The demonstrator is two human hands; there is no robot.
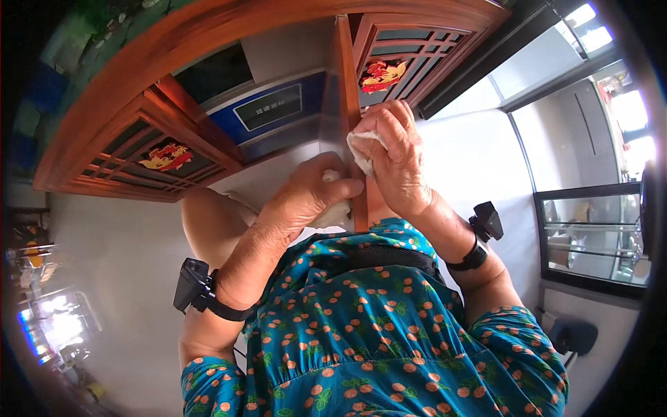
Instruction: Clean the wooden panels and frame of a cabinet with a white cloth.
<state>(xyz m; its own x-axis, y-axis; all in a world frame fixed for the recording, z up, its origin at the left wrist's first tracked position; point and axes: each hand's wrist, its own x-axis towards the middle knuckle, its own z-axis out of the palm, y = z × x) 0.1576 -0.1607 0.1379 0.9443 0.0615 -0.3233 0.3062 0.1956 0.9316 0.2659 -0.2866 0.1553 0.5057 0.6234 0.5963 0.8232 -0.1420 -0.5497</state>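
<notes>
An open wooden cabinet door (pixel 345 68), seen almost edge-on, stands between my two hands. My left hand (pixel 315 182) is at its left face, the thumb reaching to the door's edge. Pale crumpled material (pixel 333 215), which looks like cloth, shows above and below those fingers. On the other side of the door, my right hand (pixel 398 151) has its fingers curled around a white cloth (pixel 362 148) close to the edge. The part of the cloth inside the right palm is hidden.
The reddish wooden cabinet (pixel 208 44) has lattice doors with red and gold fish ornaments (pixel 167 157), (pixel 383 76). Inside is a blue panel (pixel 268 107) bearing writing. Glass-fronted shelving (pixel 594 237) stands right. A bare knee (pixel 208 216) is near the left door.
</notes>
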